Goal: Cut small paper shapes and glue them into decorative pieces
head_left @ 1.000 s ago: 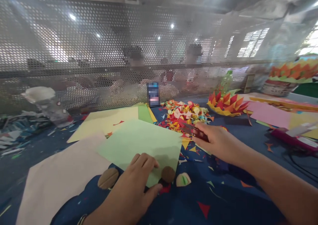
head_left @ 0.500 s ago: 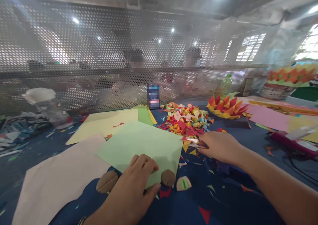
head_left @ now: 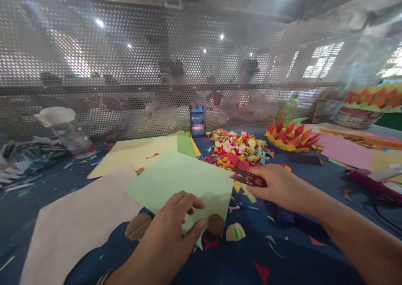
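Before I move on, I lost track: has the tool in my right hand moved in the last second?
Yes: against the pale green sheet, the tool in your right hand came nearer you, its tip now by the sheet's right corner.

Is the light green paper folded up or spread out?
Spread out: the light green paper lies flat, its broad face showing, with the left hand over its near part.

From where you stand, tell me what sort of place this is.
It looks like a paper-craft work area, perhaps in a workshop or classroom: a heap of coloured paper bits, a spiky paper piece and a light green sheet are on the dark blue table.
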Available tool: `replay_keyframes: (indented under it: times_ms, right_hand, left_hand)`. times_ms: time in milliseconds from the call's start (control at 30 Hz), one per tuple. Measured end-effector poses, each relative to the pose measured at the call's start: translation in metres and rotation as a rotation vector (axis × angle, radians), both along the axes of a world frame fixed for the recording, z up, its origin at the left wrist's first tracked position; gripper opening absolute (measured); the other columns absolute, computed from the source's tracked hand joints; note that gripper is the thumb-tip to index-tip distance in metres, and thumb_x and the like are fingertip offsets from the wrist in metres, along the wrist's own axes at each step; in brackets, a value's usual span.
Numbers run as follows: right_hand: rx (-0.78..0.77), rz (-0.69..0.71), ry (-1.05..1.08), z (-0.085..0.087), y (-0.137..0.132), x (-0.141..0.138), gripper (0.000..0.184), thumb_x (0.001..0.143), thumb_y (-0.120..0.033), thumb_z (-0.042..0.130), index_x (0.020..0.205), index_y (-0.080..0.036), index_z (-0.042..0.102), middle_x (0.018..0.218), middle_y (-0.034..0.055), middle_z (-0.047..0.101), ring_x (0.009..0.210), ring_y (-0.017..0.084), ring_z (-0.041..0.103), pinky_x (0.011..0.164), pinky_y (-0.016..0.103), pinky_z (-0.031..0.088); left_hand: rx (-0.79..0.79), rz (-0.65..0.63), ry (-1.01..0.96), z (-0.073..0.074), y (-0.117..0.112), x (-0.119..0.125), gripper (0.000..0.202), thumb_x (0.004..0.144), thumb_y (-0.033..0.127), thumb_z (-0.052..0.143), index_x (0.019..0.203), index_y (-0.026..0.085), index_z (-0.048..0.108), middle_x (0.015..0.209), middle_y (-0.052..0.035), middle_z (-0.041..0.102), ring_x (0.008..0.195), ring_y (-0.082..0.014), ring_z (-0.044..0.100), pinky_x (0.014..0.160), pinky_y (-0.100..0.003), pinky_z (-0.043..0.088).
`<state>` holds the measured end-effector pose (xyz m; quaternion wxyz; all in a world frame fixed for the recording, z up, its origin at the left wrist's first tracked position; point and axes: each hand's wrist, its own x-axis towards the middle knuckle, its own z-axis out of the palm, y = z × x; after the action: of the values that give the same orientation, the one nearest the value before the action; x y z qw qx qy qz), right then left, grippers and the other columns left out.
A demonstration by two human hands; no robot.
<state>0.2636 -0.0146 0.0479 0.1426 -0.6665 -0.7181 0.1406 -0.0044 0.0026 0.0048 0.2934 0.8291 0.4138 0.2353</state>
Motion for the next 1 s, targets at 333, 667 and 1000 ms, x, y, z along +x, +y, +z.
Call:
replay_keyframes:
  times_ms: [333, 667, 1000]
  right_hand:
    - [-0.129, 0.198, 0.526, -0.009, -0.006, -0.069, 0.031, 0.084, -0.035, 0.060, 0.066, -0.018, 0.041, 0.060, -0.0069, 0.034, 0.055, 0.008, 0.029, 0.047, 0.021, 0.023]
    - [-0.080, 0.188, 0.693, -0.023, -0.004, -0.068, 0.031, 0.080, -0.040, 0.068, 0.072, -0.017, 0.048, 0.065, -0.0056, 0.040, 0.060, 0.009, 0.036, 0.053, 0.020, 0.030]
    - [-0.008, 0.200, 0.566, -0.023, -0.007, -0.062, 0.043, 0.098, -0.050, 0.039, 0.080, -0.017, 0.058, 0.064, -0.0035, 0.042, 0.059, 0.010, 0.040, 0.054, 0.022, 0.032]
  left_hand:
    - [-0.558, 0.084, -0.614, -0.003, -0.003, 0.013, 0.014, 0.075, 0.028, 0.072, 0.078, 0.018, 0.062, 0.070, -0.0005, 0.063, 0.064, -0.0124, 0.056, 0.060, -0.024, 0.040]
    - [-0.735, 0.162, -0.759, -0.001, -0.004, 0.013, 0.017, 0.073, 0.025, 0.075, 0.074, 0.017, 0.061, 0.065, 0.0019, 0.062, 0.063, -0.0106, 0.057, 0.058, -0.020, 0.039]
    - [-0.773, 0.280, -0.871, 0.000, 0.001, 0.012, 0.027, 0.071, 0.030, 0.078, 0.082, 0.017, 0.058, 0.078, -0.0007, 0.065, 0.078, -0.0131, 0.063, 0.068, -0.022, 0.045]
